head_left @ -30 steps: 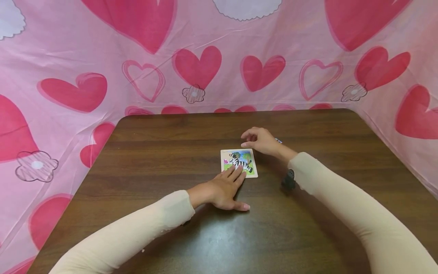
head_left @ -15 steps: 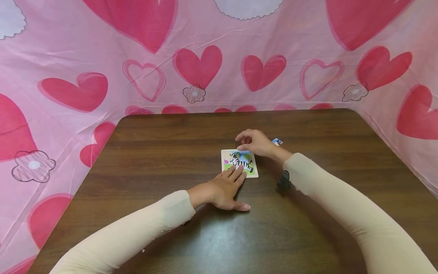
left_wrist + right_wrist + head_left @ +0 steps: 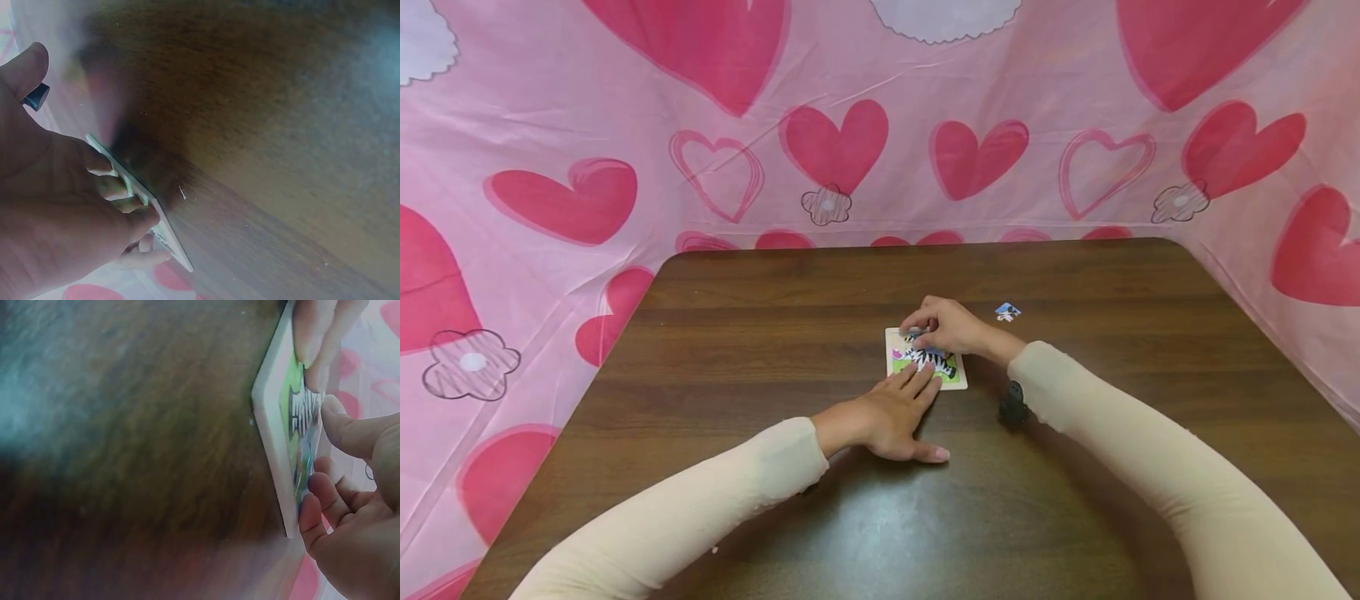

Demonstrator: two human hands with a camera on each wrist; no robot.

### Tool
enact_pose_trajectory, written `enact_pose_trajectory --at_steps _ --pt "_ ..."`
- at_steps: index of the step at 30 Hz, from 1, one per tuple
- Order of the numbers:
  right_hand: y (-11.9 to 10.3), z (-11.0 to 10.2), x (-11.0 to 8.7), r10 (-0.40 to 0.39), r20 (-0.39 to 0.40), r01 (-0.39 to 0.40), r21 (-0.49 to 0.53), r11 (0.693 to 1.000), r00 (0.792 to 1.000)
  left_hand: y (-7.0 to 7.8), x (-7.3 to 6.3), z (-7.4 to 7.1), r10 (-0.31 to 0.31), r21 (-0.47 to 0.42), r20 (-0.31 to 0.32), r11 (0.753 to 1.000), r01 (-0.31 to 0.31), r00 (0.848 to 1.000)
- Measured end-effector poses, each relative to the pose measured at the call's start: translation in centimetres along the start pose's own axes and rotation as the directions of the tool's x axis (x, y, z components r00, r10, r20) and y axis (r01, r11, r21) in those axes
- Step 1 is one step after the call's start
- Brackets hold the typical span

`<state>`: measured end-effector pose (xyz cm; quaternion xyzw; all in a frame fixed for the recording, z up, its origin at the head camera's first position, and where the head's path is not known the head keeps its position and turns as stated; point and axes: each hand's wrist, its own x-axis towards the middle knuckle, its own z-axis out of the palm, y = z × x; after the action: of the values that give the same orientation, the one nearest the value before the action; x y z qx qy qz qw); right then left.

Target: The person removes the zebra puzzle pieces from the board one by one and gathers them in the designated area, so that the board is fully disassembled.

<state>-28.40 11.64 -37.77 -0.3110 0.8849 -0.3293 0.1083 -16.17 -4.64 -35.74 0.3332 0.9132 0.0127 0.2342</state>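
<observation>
A small square jigsaw puzzle [image 3: 957,379] with a zebra picture and a pale border lies flat mid-table. My left hand [image 3: 891,417] rests on its near edge, fingers straight and spread, thumb out on the table. Over the far part of the puzzle is my right hand [image 3: 949,327], fingers bent and thumb apart from them. In the right wrist view the right thumb [image 3: 337,425] and fingertips [image 3: 309,509] meet the puzzle's face and edge; no loose piece shows between them. A loose blue, black and white puzzle piece [image 3: 1007,312] lies to the right, beyond the right wrist.
The dark wooden table [image 3: 760,333] extends around the puzzle on all sides. Behind it and along both sides hangs a pink cloth [image 3: 910,92] printed with hearts. A black device [image 3: 1013,404] sits under the right wrist.
My right hand has moved left and nearer, from beyond the puzzle onto its far part. This uncovers the loose piece at the right. My left hand stays in place.
</observation>
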Motion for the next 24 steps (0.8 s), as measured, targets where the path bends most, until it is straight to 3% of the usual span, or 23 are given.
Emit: enact_pose_trajectory --at_steps 9,24 --pt "0.03 0.36 -0.06 -0.042 -0.017 0.04 -0.088 0.995 0.999 -0.05 0.05 0.06 0.0 -0.011 -0.002 1.0 0.0 1.0" --pt "-0.08 0.36 -0.01 -0.057 -0.036 0.055 -0.062 0.997 0.998 -0.07 0.09 0.1 0.001 -0.004 -0.003 1.0 -0.001 1.0"
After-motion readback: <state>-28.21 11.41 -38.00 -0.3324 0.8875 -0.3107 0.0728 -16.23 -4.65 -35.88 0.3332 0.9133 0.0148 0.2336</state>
